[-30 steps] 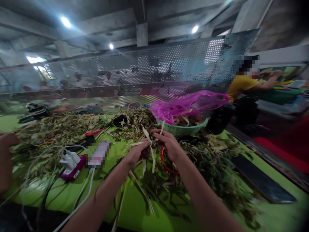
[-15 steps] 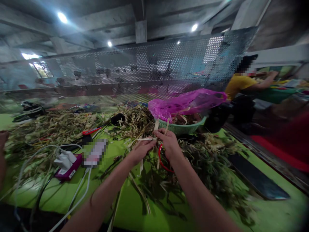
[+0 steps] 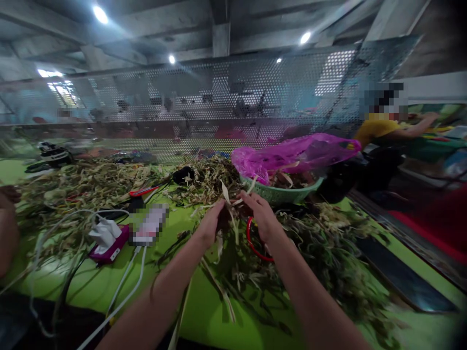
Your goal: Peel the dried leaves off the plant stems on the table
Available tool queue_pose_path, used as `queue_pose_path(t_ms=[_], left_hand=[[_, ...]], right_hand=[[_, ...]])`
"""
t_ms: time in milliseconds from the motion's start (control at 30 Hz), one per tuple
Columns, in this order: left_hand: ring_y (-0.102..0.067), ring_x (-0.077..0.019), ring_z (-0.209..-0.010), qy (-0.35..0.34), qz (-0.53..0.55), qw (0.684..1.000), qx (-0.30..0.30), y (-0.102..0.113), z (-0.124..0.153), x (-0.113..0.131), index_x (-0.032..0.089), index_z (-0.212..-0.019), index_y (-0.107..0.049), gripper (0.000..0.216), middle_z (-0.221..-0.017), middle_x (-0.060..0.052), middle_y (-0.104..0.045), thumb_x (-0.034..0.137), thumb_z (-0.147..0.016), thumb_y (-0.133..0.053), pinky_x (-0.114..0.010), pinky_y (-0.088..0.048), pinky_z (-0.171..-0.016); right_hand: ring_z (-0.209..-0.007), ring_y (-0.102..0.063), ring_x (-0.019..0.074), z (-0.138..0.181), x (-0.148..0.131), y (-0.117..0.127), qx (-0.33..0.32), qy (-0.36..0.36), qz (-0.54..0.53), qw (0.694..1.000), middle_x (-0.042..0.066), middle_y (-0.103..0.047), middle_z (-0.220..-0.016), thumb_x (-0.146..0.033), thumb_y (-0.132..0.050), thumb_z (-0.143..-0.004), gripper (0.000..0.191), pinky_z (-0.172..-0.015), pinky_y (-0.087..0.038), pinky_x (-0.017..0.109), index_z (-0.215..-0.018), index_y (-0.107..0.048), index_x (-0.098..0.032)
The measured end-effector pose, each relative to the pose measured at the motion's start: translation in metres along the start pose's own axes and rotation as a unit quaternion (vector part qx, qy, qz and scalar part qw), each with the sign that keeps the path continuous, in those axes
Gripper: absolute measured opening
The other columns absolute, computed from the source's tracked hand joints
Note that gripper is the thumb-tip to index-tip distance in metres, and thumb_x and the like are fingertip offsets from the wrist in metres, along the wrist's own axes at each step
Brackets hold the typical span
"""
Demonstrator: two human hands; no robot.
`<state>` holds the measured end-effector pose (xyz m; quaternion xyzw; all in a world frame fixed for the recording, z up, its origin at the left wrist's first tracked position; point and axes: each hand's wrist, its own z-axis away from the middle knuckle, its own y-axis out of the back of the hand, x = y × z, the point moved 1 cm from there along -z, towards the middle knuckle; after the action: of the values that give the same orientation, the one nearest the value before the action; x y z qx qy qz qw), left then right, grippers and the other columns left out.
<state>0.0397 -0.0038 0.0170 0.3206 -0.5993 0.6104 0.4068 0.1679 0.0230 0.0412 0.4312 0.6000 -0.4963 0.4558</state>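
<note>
In the middle of the head view, my left hand [image 3: 210, 224] and my right hand [image 3: 263, 217] come together over the table. Pale dry leaf strips [image 3: 234, 224] cross between them, one pointing up and another hanging down. My left fingers are closed at the strips' left side, partly hidden behind the hand. My right thumb and fingertips pinch a strip that slants up to the right. A red ring [image 3: 249, 237] shows just under my right hand, partly covered by it. Dark dried stalks [image 3: 251, 287] lie scattered below both hands.
A green basket [image 3: 288, 195] with a purple plastic bag [image 3: 299, 154] stands behind my right hand. Dried plant heaps [image 3: 87, 187] spread along the green table. Left are red-handled scissors [image 3: 144, 191], a tissue pack [image 3: 109, 245], a phone and white cables. A person in yellow sits far right.
My hands have moved slightly apart, and the strips between them have shifted, one now hanging down. The whole view has moved a little, with things appearing further right.
</note>
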Motion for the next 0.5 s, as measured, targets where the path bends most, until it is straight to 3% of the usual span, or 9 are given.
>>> queue_pose_path(t_ms=[233, 367, 500], left_hand=[[-0.055, -0.0112, -0.068, -0.055, 0.019, 0.998, 0.034, 0.007, -0.005, 0.006, 0.016, -0.088, -0.064, 0.033, -0.08, -0.002, -0.064, 0.042, -0.069, -0.067, -0.023, -0.042, -0.064], [-0.054, -0.0109, -0.067, -0.052, 0.02, 0.997, 0.054, 0.012, -0.008, 0.006, 0.016, -0.084, -0.062, 0.032, -0.075, -0.001, -0.062, 0.04, -0.065, -0.071, -0.023, -0.042, -0.064], [-0.049, -0.0082, -0.057, -0.059, 0.025, 0.997, 0.037, 0.018, -0.011, 0.008, 0.016, -0.077, -0.059, 0.029, -0.065, 0.002, -0.057, 0.039, -0.064, -0.072, -0.02, -0.039, -0.056]], right_hand=[[-0.064, -0.054, 0.0153, -0.001, 0.015, -0.009, -0.091, 0.039, 0.154, 0.983, -0.001, -0.063, -0.066, -0.046, -0.069, -0.066, 0.028, -0.063, -0.042, 0.027, -0.07, -0.064, -0.019], [-0.058, -0.048, 0.0125, -0.001, 0.014, -0.009, -0.088, 0.061, 0.159, 0.981, -0.002, -0.058, -0.061, -0.041, -0.068, -0.067, 0.024, -0.058, -0.038, 0.025, -0.067, -0.063, -0.018], [-0.059, -0.046, 0.0125, -0.001, 0.012, -0.009, -0.091, 0.074, 0.177, 0.977, -0.002, -0.057, -0.062, -0.04, -0.066, -0.07, 0.022, -0.058, -0.037, 0.025, -0.071, -0.064, -0.019]])
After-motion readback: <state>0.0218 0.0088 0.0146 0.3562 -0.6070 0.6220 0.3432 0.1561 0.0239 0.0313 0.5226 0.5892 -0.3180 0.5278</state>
